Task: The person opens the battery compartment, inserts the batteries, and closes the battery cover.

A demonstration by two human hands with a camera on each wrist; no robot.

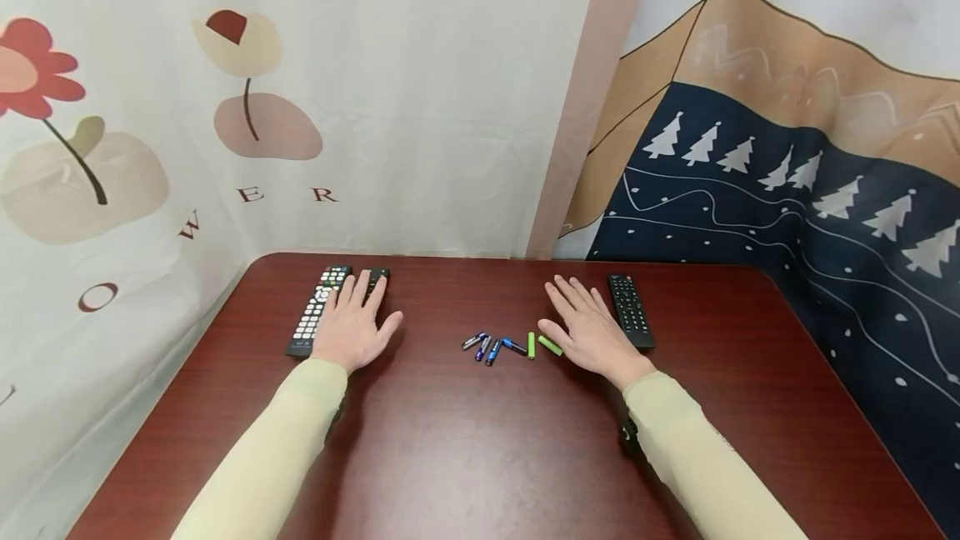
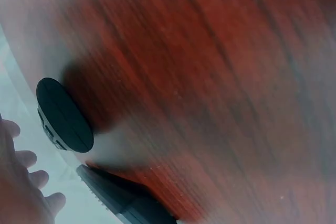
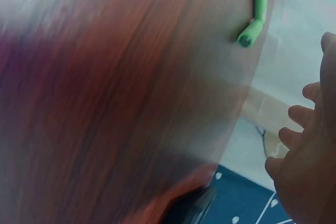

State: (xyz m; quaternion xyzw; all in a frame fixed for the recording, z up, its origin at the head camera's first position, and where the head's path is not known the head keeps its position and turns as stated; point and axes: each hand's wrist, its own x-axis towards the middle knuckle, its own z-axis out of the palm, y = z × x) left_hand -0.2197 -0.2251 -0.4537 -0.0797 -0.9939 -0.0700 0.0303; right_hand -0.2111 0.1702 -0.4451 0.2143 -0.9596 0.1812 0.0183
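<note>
The rightmost remote [image 1: 632, 311] lies on the table [image 1: 450, 448] near your right hand [image 1: 591, 336], spread and empty like your left hand [image 1: 351, 330], and likely feels light and stiff, best held by its long sides.

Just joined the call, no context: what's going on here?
A person reaches over a table. Their left grip hangs above two remotes, partly hiding one. Their right grip hangs between a third remote and two green batteries. Neither holds anything. Four blue batteries lie loose beside the green ones.
</note>
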